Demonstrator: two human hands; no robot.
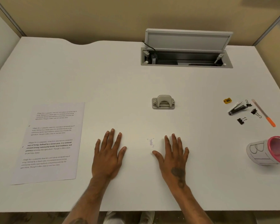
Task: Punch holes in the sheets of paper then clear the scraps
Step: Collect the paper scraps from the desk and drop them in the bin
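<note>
With left hand point(108, 156) and right hand point(173, 157) lying flat and empty, the faint scraps point(151, 142), probably punch chads, want sweeping gently together.

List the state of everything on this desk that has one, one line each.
left hand, flat on the desk, holding nothing
right hand, flat on the desk, holding nothing
hole punch, upright, no paper in it
sheets of paper, lying flat, print up
scraps, loose pile between the hands, not cleared
cable hatch lid, raised open
pink mesh cup, nothing visible inside; upright or tipped unclear
</note>
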